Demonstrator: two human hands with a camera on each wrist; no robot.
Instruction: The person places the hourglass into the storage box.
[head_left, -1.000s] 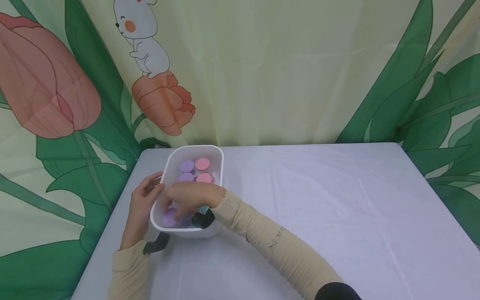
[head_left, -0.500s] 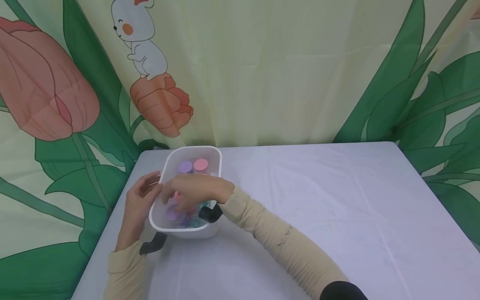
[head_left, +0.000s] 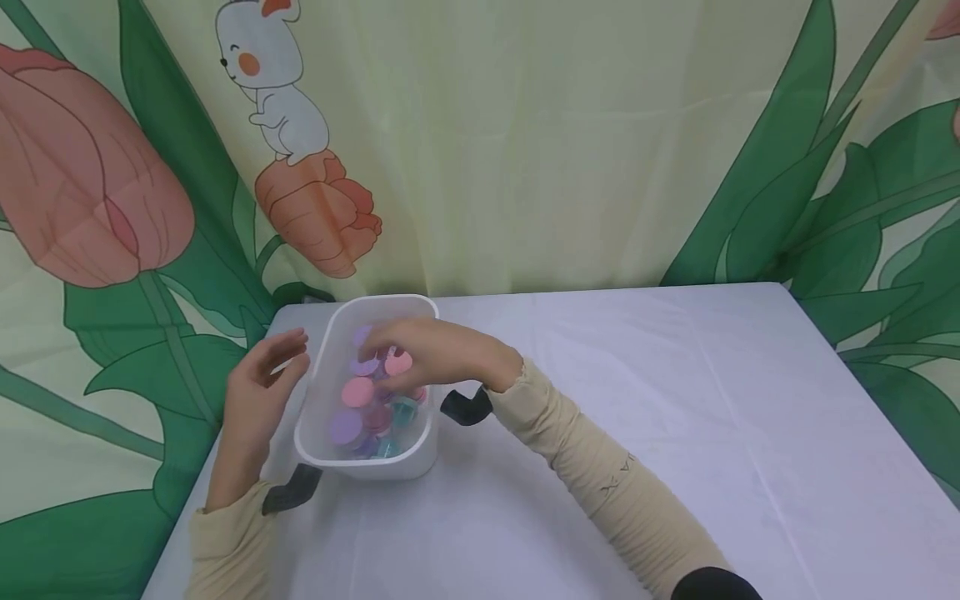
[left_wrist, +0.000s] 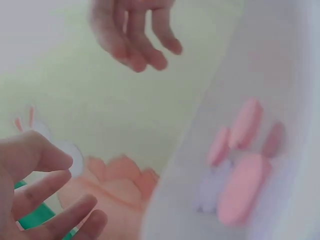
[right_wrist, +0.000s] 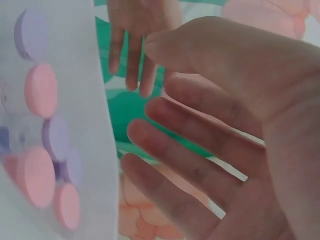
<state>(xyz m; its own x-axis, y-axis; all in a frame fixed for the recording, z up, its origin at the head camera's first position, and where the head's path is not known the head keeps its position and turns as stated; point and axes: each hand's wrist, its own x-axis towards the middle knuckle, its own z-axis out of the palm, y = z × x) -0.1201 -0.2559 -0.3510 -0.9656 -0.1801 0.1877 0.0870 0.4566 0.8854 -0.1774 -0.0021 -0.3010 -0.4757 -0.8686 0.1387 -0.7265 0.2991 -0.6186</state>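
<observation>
A white plastic box (head_left: 386, 472) stands at the left of the table. Inside lie small tubs with round caps: a pink-capped tub (head_left: 357, 392), a purple-capped tub (head_left: 347, 427), a teal see-through piece (head_left: 403, 410) and several more, partly hidden by the right hand. My right hand (head_left: 450, 352) hovers over the box with fingers spread and relaxed; its palm holds nothing in the right wrist view. Just left of the box's rim, my left hand (head_left: 255, 392) is raised, fingers loosely bent and apart from the wall. Both hands also show in the left wrist view.
A white cloth covers the table (head_left: 637, 433), extending right of the box. Behind it hangs a curtain (head_left: 555, 167) printed with flowers, leaves and a rabbit on a carrot. Black wrist-camera mounts (head_left: 467, 406) stick out at both wrists.
My right hand has come up out of the box's near part and moved right and back, its fingers opening. My left hand has drawn away leftward from the box's rim.
</observation>
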